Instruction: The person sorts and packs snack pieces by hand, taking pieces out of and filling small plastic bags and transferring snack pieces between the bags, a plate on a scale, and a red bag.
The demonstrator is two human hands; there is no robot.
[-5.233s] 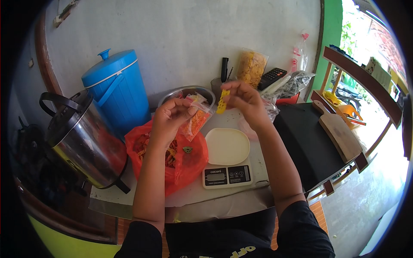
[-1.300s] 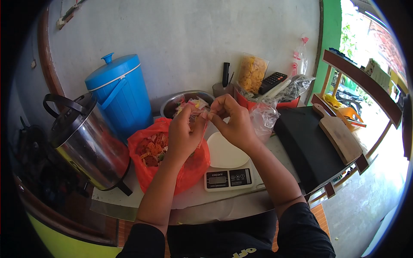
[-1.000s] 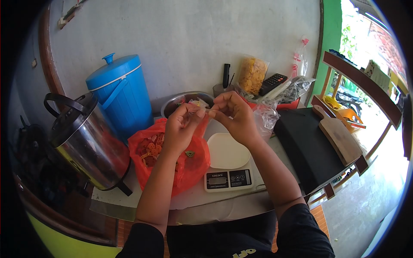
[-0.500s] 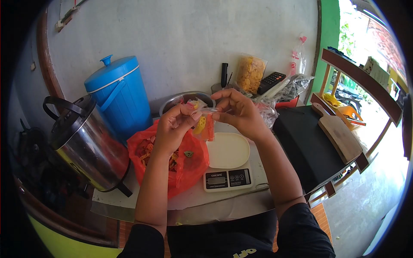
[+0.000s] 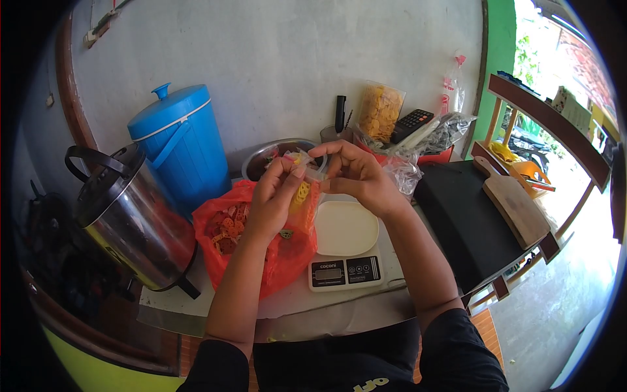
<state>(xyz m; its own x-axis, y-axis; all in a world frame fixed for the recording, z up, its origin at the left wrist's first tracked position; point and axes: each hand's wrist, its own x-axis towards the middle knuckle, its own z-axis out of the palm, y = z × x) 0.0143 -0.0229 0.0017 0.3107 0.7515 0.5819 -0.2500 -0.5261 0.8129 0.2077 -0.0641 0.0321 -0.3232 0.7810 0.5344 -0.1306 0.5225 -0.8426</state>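
A small clear plastic bag (image 5: 305, 201) with yellow and orange crackers inside hangs between my two hands. My left hand (image 5: 277, 193) pinches its upper left edge, thumb against fingers. At the upper right edge, my right hand (image 5: 359, 175) grips the bag between thumb and fingers. Below and to the left, a red plastic bag (image 5: 287, 264) lies open with coloured crackers (image 5: 228, 225) in it. Under my right forearm's inner side sits a white kitchen scale (image 5: 347, 228), its display facing me and its tray bare.
Behind my hands stands a metal bowl (image 5: 255, 157). A blue cooler (image 5: 179, 140) and a steel pot (image 5: 140, 222) are at left. A tub of chips (image 5: 380, 111), a calculator (image 5: 413, 124) and clear plastic packaging (image 5: 441, 134) are at the back right, near a wooden cutting board (image 5: 516, 202).
Both hands have shifted slightly, the left one to the right and closer to the right hand. The small clear bag now hangs straighter and lower, its yellow crackers more upright.
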